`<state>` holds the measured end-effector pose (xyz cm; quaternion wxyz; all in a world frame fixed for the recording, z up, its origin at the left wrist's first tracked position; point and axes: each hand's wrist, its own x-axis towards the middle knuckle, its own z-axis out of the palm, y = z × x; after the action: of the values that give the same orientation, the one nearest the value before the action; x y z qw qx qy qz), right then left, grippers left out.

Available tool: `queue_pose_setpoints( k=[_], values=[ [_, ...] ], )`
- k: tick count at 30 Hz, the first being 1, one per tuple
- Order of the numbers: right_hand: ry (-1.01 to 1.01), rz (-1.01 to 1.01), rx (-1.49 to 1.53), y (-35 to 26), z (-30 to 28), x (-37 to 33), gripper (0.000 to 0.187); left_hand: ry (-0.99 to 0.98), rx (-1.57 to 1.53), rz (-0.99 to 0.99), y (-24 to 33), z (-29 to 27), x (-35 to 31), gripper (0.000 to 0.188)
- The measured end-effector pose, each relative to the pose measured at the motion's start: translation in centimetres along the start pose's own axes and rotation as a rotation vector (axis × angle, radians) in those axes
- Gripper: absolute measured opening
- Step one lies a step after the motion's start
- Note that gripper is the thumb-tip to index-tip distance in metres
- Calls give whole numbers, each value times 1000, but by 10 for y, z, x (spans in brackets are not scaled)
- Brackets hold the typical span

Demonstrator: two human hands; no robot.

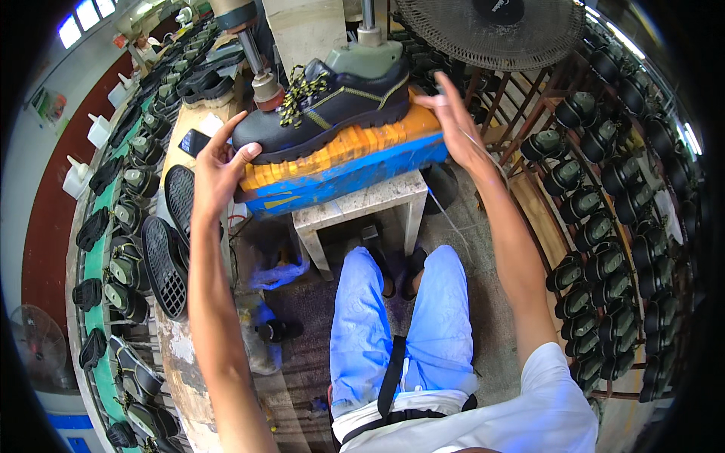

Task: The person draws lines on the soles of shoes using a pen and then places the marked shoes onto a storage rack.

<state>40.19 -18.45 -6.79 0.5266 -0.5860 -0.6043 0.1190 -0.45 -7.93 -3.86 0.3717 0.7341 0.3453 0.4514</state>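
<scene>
A black safety shoe (332, 106) with black-and-yellow laces lies sideways on a ribbed orange pad (340, 155), its toe to the left. A green shoe last (364, 59) fills its opening. One metal press post (368, 19) meets the last, and another post with a red foot (266, 90) comes down at the front of the laces. My left hand (220, 162) grips the toe, thumb at the sole edge and fingers around the far side. Beside the heel, my right hand (453, 121) is open, its fingers stretched and apart; contact with the shoe is unclear.
A blue base (355, 174) under the pad rests on a worn white stand (362, 204). Black soles (162, 264) and a phone (194, 142) lie on the left bench. Beyond is a green conveyor (98, 264) with shoes. Racks of shoes (604, 226) stand right, below a large fan (491, 30).
</scene>
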Motion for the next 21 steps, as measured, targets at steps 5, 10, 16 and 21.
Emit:
queue_pose_setpoints(
  k=[5, 10, 16, 21],
  values=[
    [196, -17, -212, -55, -33, -82, 36, 367, 319, 223, 34, 79, -85, 53],
    [-64, -514, -214, -129, -46, -122, 28, 249, 539, 873, 19, 162, -139, 41],
    [-78, -773, -451, -148, -6, -108, 27, 135, 572, 809, 45, 269, -130, 46],
    [-36, -718, -587, -129, 0, -91, 25, 69, 347, 731, 39, 318, -111, 44]
  ],
)
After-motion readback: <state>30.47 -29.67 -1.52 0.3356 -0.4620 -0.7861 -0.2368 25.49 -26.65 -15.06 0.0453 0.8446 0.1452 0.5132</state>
